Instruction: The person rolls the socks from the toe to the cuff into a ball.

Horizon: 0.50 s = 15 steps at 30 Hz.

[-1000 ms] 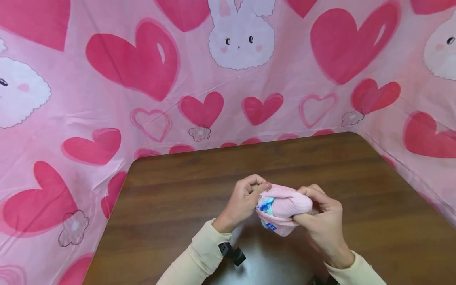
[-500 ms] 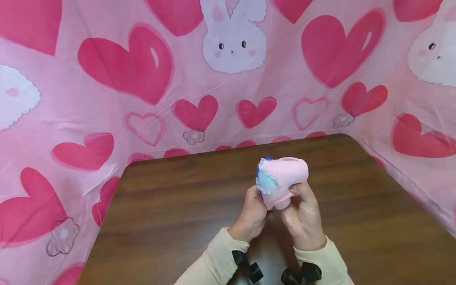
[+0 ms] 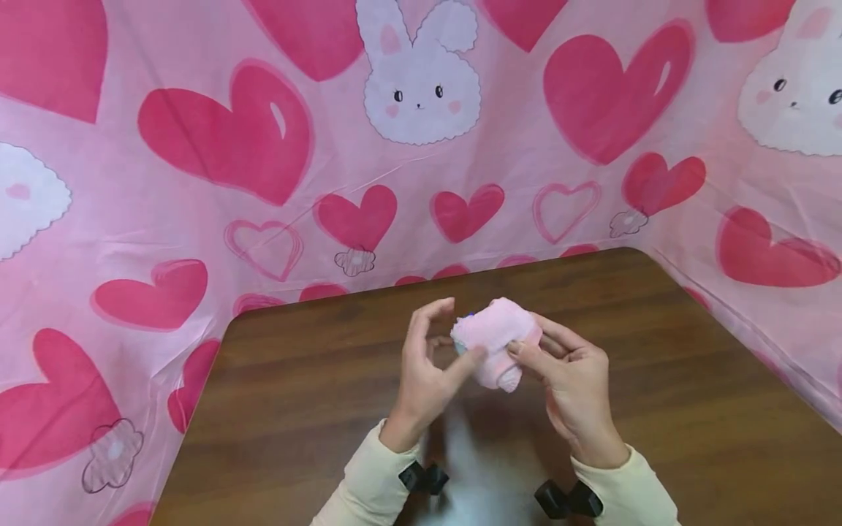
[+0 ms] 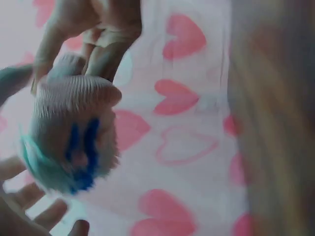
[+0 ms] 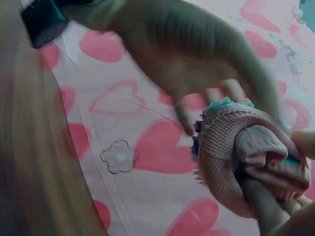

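Note:
A bundled pink sock (image 3: 490, 329) is held up over the brown table, between both hands. My right hand (image 3: 582, 391) pinches its right side, thumb in front and fingers behind. My left hand (image 3: 424, 380) is at its left side, fingers spread apart and the thumb lying over the sock's front. Blue and teal threads show on the sock (image 4: 74, 142) in the left wrist view, below a ribbed band. Folded ribbed layers of the sock (image 5: 224, 142) face the right wrist camera, with right-hand fingers (image 5: 268, 204) tucked into the fold.
The wooden table (image 3: 296, 387) spreads below both hands. A pink cloth (image 3: 276, 175) printed with hearts and bunnies hangs behind it and along the sides. Black cameras sit on both wrists, over pale sleeves (image 3: 368, 478).
The sock has been turned over from its opening to its rounded pink side. The left hand has released its grip and spread its fingers; the right hand keeps hold of the sock.

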Tool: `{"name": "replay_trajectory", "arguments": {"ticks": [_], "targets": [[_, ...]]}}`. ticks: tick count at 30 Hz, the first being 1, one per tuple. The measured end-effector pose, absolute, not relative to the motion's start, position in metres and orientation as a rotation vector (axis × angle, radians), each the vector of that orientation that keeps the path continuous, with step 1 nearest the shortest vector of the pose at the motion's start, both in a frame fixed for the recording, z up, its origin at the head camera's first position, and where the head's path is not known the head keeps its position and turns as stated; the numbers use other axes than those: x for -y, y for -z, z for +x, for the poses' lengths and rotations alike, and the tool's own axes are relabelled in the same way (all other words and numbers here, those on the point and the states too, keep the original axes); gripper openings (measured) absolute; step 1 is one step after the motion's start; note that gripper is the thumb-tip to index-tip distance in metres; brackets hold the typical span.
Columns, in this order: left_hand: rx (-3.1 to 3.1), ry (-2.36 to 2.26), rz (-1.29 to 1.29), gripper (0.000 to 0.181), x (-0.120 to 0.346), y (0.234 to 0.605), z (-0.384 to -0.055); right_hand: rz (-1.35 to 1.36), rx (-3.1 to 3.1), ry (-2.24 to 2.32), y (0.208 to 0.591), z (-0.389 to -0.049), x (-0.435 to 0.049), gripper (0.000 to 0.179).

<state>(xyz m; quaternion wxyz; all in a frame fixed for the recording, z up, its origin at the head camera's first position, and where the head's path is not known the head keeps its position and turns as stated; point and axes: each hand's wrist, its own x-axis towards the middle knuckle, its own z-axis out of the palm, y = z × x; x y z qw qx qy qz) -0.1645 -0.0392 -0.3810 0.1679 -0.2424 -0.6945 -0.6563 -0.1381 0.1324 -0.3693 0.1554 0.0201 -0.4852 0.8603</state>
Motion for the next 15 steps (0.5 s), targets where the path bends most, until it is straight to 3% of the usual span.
{"name": "replay_trajectory", "arguments": {"ticks": [2, 4, 8, 15], "targets": [[2.037, 1.329, -0.796, 0.075, 0.043, 0.375, -0.163, 0.172, 1.354, -2.503, 0.372, -0.137, -0.132, 0.04], [2.027, 1.003, -0.845, 0.085, 0.044, 0.369, -0.161, 0.336, 1.284, -2.553, 0.375, -0.135, -0.131, 0.036], [1.987, 0.803, -0.788, 0.075, 0.041, 0.366, -0.158, 0.531, 1.274, -2.535, 0.377, -0.133, -0.131, 0.03], [1.966, 0.62, -0.697, 0.069, 0.044, 0.371, -0.157, 0.298, 1.898, -1.919, 0.367, -0.13, -0.136, 0.01]]}}
